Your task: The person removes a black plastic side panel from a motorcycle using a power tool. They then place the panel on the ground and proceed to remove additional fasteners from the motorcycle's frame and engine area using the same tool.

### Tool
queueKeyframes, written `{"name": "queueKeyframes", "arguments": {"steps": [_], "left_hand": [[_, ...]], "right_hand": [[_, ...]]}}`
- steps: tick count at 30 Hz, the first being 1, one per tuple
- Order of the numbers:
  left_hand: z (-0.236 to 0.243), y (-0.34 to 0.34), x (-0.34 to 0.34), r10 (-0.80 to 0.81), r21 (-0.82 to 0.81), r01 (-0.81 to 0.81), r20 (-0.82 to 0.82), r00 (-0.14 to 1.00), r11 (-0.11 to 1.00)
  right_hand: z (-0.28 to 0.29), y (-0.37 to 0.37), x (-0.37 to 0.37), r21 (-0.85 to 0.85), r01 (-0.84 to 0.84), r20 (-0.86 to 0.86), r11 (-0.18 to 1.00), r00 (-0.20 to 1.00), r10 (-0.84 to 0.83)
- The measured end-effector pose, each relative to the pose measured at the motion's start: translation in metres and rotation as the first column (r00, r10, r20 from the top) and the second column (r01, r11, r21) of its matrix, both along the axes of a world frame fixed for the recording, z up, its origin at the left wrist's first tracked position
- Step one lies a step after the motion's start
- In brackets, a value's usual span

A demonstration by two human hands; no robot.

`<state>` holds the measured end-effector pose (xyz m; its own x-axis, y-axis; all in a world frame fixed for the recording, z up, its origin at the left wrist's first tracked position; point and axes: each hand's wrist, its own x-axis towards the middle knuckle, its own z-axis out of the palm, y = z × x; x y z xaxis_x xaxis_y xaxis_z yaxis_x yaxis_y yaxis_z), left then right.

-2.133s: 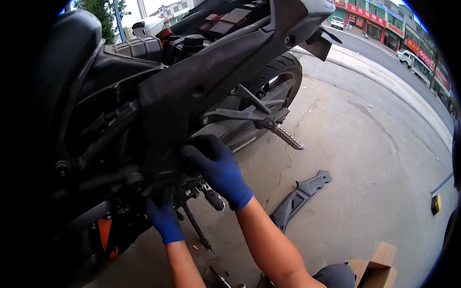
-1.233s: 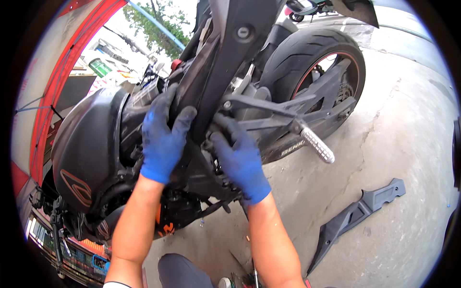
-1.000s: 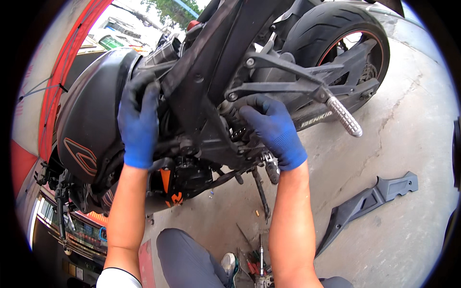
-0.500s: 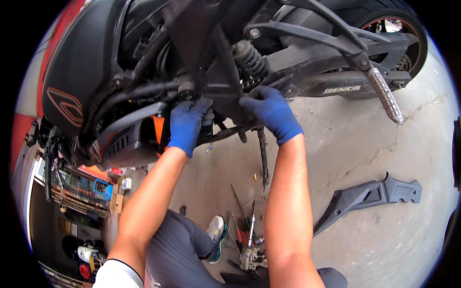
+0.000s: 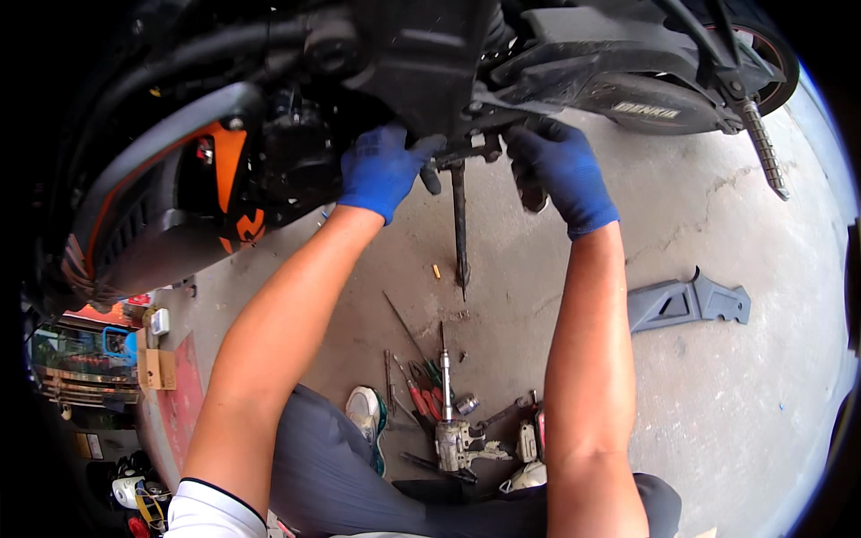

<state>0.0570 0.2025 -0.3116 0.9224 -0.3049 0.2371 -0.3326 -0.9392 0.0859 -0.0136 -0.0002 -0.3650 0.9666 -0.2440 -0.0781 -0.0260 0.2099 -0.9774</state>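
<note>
Both my hands wear blue gloves with dark palms, low on the side of a black motorcycle (image 5: 291, 143). My left hand (image 5: 381, 170) is at the lower left edge of a black frame cover (image 5: 413, 67), its thumb pointing right; its other fingers are mostly hidden in shadow. To the right, my right hand (image 5: 565, 175) has its fingers curled in at the underside of the bike, near the swingarm (image 5: 646, 103). Whatever lies in those fingers is too dark to make out. Between the hands, a side stand (image 5: 459, 224) reaches down to the floor.
On the concrete floor below are an impact wrench (image 5: 457, 446) with a long socket extension, red-handled pliers (image 5: 420, 394) and several other tools. A grey plastic trim panel (image 5: 686, 303) lies at the right. The footpeg (image 5: 762, 148) juts out at upper right. A cardboard box (image 5: 160, 368) stands at left.
My right hand has left the right edge of the frame cover beside the shock absorber and is now under the bike. My left hand has shifted along the cover's lower edge. The view has moved.
</note>
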Motion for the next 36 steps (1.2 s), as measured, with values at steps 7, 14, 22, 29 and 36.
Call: {"name": "queueKeyframes", "arguments": {"steps": [7,14,22,29,36], "left_hand": [[-0.084,0.005,0.024,-0.269,-0.259,0.399,0.421,0.866,0.88],[-0.11,0.046,0.022,-0.541,-0.654,0.361,-0.087,0.836,0.664],[-0.187,0.105,-0.058,-0.632,-0.074,0.807,-0.664,0.399,0.586],[-0.181,0.116,-0.032,-0.496,-0.044,0.695,-0.733,0.465,0.717],[-0.188,0.087,-0.065,-0.633,-0.21,0.767,-0.711,0.307,0.607]], "right_hand": [[0.002,0.006,-0.049,-0.502,-0.068,-0.123,0.862,0.992,0.007],[-0.07,0.065,-0.164,-0.548,-0.828,-0.71,0.12,0.535,0.458],[-0.135,0.194,-0.326,-0.708,-0.597,-0.677,-0.377,0.725,0.125],[-0.143,0.187,-0.321,-0.713,-0.7,-0.683,-0.026,0.686,0.25],[-0.043,0.091,-0.357,-0.73,-0.403,-0.537,0.552,0.838,-0.1]]}}
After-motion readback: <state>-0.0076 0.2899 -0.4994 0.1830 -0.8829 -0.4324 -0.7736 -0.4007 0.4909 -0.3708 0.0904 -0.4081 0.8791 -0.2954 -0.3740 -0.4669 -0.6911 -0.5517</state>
